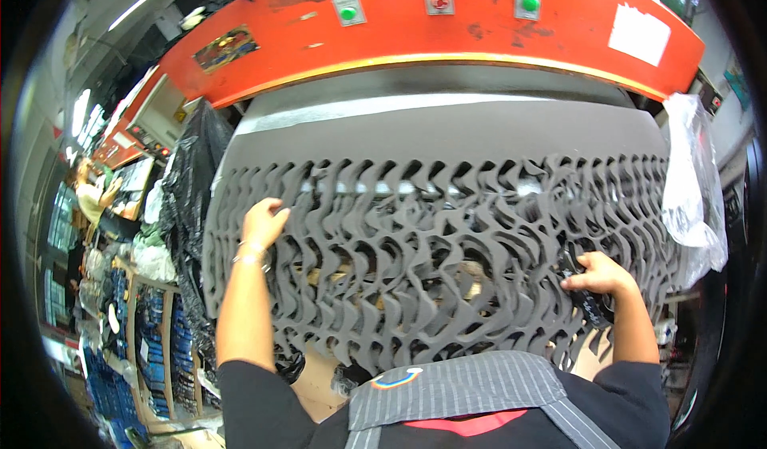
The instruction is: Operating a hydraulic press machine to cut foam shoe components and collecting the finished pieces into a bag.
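Observation:
In front of me spreads a dark grey foam sheet point(447, 132), cut through with rows of wavy, curved openings. Above its left part is my left hand point(266, 224), with a bracelet point(252, 257) at the wrist. Its fingers are curled together against the cut foam, and whatever may be in them is hidden. At the right side, my right hand point(603, 275) grips a narrow black piece point(590, 308) with white marks, thumb and fingers bent around its upper part. The foam partly covers this piece, so its full shape does not show.
Beyond the foam stands an orange press beam point(391, 37) with green and red buttons. A black plastic bag point(196, 185) hangs at the left, clear plastic point(691, 193) at the right. A rack of blue items point(152, 345) is at lower left. Another person point(97, 197) works far left.

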Motion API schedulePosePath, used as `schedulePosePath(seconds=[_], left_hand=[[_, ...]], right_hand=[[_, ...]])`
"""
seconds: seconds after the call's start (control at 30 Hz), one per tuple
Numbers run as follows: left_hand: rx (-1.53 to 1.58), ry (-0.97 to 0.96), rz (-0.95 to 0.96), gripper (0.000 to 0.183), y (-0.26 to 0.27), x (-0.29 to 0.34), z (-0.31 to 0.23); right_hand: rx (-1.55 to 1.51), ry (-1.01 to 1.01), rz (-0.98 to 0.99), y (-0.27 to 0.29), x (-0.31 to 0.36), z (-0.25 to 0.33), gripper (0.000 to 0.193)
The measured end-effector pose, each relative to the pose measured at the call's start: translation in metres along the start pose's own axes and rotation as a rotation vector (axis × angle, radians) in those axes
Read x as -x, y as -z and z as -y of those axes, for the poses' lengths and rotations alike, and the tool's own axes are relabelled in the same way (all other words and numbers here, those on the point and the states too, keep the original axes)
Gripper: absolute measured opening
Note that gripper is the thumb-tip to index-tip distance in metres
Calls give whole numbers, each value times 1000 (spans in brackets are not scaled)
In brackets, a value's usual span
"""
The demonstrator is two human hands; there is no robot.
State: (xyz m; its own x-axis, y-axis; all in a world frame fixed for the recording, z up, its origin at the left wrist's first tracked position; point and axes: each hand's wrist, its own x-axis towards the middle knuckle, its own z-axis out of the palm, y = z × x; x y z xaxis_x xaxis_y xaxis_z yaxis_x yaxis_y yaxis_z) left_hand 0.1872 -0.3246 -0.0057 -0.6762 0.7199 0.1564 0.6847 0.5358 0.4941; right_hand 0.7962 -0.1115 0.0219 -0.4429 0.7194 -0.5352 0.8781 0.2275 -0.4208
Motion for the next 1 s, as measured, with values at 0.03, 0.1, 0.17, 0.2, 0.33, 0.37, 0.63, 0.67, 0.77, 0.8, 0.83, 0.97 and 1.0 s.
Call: schedulePosePath(seconds=[0.03,0.1,0.17,0.2,0.33,0.37,0.63,0.67,0.77,0.8,0.83,0.97,1.0], left_hand=[[-15,-7,-62,35,-7,-12,6],[0,3,-181,31,-17,-35,28],[22,60,-251,27,-17,-55,52],[10,74,-264,27,-10,-62,68],[-168,181,-291,38,-9,-115,95],[-211,218,-277,44,0,-127,113],[300,91,258,120,33,-232,223],[309,93,267,120,31,-239,224],[373,3,188,110,30,-246,228],[486,-49,224,101,20,-253,245],[494,-74,227,100,18,-255,244],[428,-128,156,100,13,-257,249],[366,-122,119,102,11,-251,252]], right_hand=[[-121,9,3,-2,5,6,50],[-173,130,-70,-9,11,3,50],[-130,112,-128,-13,13,8,48],[-148,-14,-102,-14,15,19,47],[-9,-136,-351,-32,12,-25,47],[60,-169,-363,-32,10,-5,46],[551,-617,-594,-68,-11,55,43],[561,-626,-592,-73,-11,74,43],[508,-689,-711,-80,-11,105,48],[445,-661,-752,-81,-9,99,51],[417,-629,-830,-79,-2,97,53],[508,-532,-1126,-50,22,96,65],[531,-522,-1177,-39,21,110,65]])
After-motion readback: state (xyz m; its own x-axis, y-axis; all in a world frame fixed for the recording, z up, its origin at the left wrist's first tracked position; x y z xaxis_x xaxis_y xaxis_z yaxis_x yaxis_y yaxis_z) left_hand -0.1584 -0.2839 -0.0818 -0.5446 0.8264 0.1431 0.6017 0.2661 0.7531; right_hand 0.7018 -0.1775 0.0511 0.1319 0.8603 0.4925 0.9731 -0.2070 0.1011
